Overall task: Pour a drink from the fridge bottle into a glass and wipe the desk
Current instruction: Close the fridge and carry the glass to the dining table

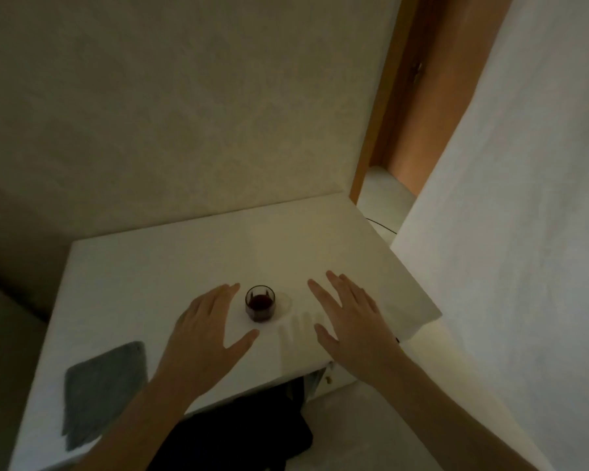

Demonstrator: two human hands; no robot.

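I am holding both hands flat and spread above the desk, with the glass taken as the reference point for every position below. My left hand is hovering just beside the glass on its left, fingers straight and apart, gripping nothing. My right hand is hovering near the glass on its right, likewise wide open and empty; its pale shadow is falling on the desk between that hand and the glass. Neither hand is touching the glass.

The glass is standing upright towards the near side of the desk and is carrying dark red liquid in its lower part. No bottle is showing anywhere in view. I am judging from this that the pouring step is done and the wiping step is the one now in hand, not yet begun.

A grey cloth is lying flat well to the left of the glass, at the near left corner of the desk. I am reading the next move as calling for my left hand, the nearer one, to travel away from the glass and pick up that cloth. The wipe that follows is calling for care around the glass: a careless sweep could knock it over and spill the drink.
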